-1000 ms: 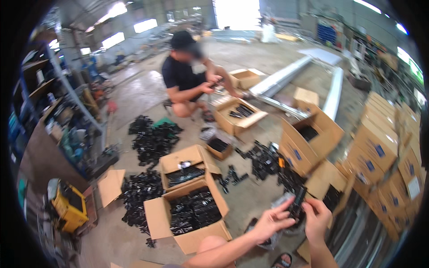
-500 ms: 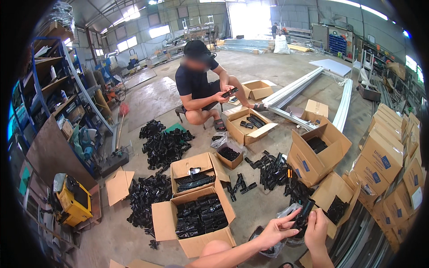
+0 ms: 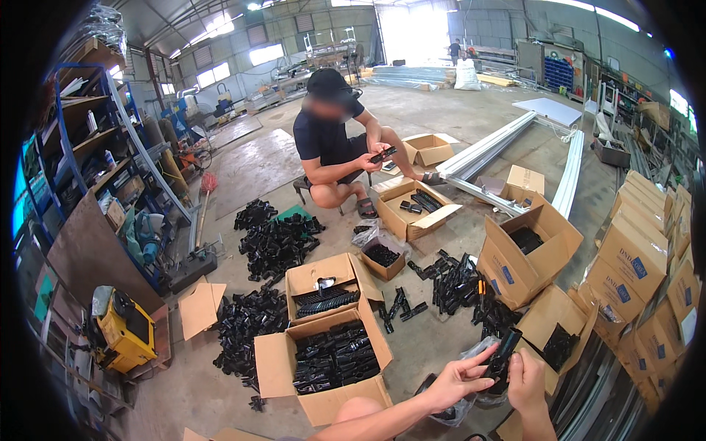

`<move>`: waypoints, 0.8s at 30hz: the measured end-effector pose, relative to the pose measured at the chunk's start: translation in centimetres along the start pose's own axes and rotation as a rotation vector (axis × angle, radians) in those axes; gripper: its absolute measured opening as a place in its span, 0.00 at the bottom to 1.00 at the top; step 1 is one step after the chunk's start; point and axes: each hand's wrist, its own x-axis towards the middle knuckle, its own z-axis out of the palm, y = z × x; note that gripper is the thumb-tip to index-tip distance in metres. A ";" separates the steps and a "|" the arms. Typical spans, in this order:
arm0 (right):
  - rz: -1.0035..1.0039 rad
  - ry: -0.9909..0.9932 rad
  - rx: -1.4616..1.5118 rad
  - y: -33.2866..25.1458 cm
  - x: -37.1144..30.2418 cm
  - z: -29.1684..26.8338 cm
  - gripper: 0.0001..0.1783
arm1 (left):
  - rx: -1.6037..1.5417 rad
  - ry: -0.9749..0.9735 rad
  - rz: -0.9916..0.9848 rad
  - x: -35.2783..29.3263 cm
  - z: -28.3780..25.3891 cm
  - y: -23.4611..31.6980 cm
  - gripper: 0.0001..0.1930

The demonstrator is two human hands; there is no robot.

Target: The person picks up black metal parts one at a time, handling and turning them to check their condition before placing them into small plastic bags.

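A glossy black tubular part is held up at the lower right, between my two hands. My left hand grips it from the left, thumb and fingers pinching its lower side. On the other side my right hand is closed against it with curled fingers; whatever small item might be in that grip is hidden. Below the hands lies a clear plastic bag with dark pieces in it. An open carton packed with similar black parts stands to the left of my hands.
Across from me a seated person handles a black part. Loose black parts lie in piles on the floor. Open cartons and stacked boxes line the right. A yellow machine stands at left.
My right hand's fingers have curled in more tightly beside the black part. My left hand keeps its grip. The whole view has shifted slightly.
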 end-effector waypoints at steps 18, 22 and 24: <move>0.095 0.120 0.141 -1.0 0.1 0.5 0.11 | 0.063 0.027 -0.011 0.1 0.5 0.3 0.37; 0.681 0.035 0.946 -2.7 0.2 0.5 0.20 | 0.232 0.046 0.112 -0.1 0.4 -0.4 0.35; 0.906 -0.047 1.239 -3.1 0.4 -0.3 0.22 | 0.530 0.092 0.213 -0.1 0.1 -0.4 0.33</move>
